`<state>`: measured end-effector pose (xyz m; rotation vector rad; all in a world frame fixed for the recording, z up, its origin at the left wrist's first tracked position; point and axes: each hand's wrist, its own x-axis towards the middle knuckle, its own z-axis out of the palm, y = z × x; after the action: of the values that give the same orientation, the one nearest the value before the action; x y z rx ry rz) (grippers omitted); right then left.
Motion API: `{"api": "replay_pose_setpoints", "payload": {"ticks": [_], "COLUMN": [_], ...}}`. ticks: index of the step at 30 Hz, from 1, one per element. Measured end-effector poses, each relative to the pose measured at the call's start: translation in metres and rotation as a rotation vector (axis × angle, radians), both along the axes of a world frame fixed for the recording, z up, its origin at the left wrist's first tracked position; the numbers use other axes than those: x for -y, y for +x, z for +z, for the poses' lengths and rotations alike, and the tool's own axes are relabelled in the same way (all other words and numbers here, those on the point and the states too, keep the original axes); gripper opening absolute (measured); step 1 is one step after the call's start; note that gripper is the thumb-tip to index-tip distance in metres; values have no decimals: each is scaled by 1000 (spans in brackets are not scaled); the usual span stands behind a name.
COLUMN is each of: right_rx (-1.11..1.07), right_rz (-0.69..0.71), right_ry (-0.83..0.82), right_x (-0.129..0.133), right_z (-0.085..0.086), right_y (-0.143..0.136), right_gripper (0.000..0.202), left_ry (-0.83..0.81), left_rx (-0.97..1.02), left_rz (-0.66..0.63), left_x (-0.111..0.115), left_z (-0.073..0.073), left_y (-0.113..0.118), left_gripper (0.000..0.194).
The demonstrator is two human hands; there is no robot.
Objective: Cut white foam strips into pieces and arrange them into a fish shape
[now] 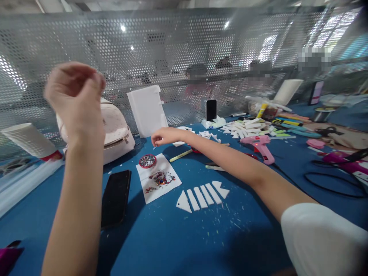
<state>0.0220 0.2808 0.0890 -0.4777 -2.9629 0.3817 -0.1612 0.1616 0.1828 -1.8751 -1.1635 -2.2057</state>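
My left hand (76, 86) is raised at the upper left, in front of the pale backpack (116, 132). Its fingers are curled in toward the thumb and slightly blurred; whatever they may hold is hidden. Stretched across the table, my right hand (161, 137) has its fingers closed and pointing down, with a small pale scrap (155, 147) at the tips. Just below it are a round red-rimmed dish of glitter (147, 161) and white paper (155, 196) with coloured glitter scattered on it. Nearer me lie white foam pieces (201, 197) laid out as a fish skeleton.
A black phone (115, 199) lies left of the paper. Stacked paper cups (28, 140) rest at far left. Toward the right are a pink glue gun (260, 146) with its cord, a heap of white offcuts (247, 126) and pliers (300, 130). A perforated metal screen (178, 50) closes the back.
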Motion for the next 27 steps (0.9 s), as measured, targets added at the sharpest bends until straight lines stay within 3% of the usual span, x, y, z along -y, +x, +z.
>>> {"api": "replay_pose_setpoints", "payload": {"ticks": [2, 5, 10, 12, 15, 19, 21, 24, 27], "right_rx": [-21, -55, -315, -432, -491, -447, -429, -438, -448], "right_rz": [8, -40, -245, -261, -173, -5, 22, -10, -36], "right_ry": [-40, -73, -7, -6, -100, -392, -485, -477, -444], "right_x": [4, 0, -13, -11, -1, 11, 11, 4, -4], "right_z": [11, 23, 32, 33, 34, 30, 27, 26, 32], "right_y": [14, 40, 81, 86, 78, 58, 54, 59, 72], "right_gripper": [10, 18, 41, 55, 62, 57, 41, 18, 16], "left_ry": [-6, -89, -185, -209, -247, -320, -355, -370, -355], "left_rx": [-10, -79, -155, -176, -212, -263, -284, -305, -341], "left_rz": [-24, -60, -54, -49, -69, -155, -190, -189, -136], "left_x": [-16, -33, -42, -43, -45, -46, -45, -44, -44], "left_z": [-12, -32, -53, -57, -63, -75, -79, -81, -81], "left_y": [13, 25, 32, 32, 37, 53, 62, 68, 65], "left_gripper": [14, 12, 10, 11, 14, 16, 15, 12, 11]}}
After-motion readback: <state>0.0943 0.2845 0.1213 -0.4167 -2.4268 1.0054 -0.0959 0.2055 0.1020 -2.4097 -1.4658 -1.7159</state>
